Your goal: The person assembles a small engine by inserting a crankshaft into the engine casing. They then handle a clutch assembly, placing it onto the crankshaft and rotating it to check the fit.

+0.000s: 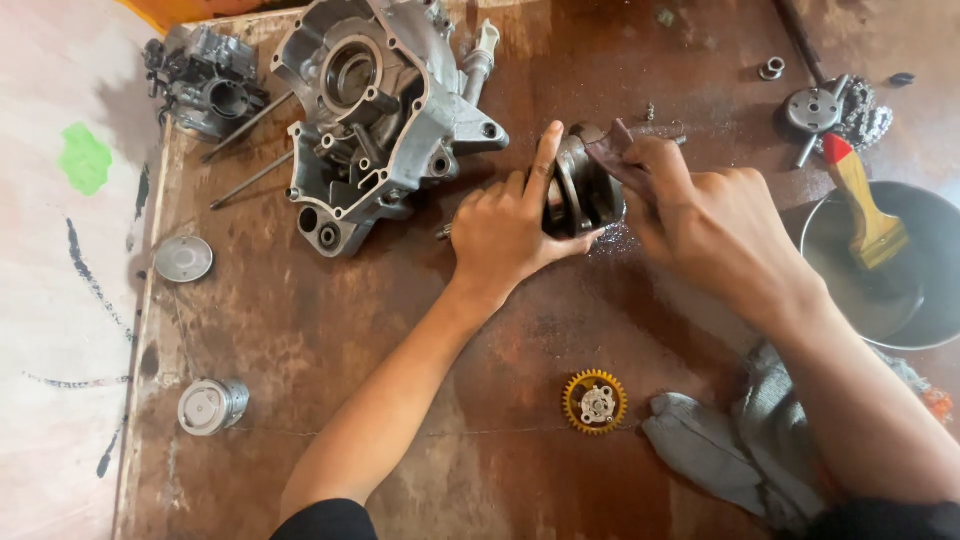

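Observation:
Both my hands grip a dark steel crankshaft [588,185] resting on a stained brown wooden board [400,330] in the head view. My left hand [510,230] clasps its near left side, index finger stretched up along the web. My right hand [700,215] holds the right side, thumb pressed on the connecting rod at the top. A wet, shiny patch lies on the board just under the crankshaft.
A grey aluminium engine crankcase [375,110] lies at the upper left, a carburettor [205,80] beyond it. A piston [212,405], a round cap [183,258], a yellow gear [595,401], a grey rag [740,450], a metal bowl [935,300] with a brush [865,205], and a sprocket with chain [835,108] surround my hands.

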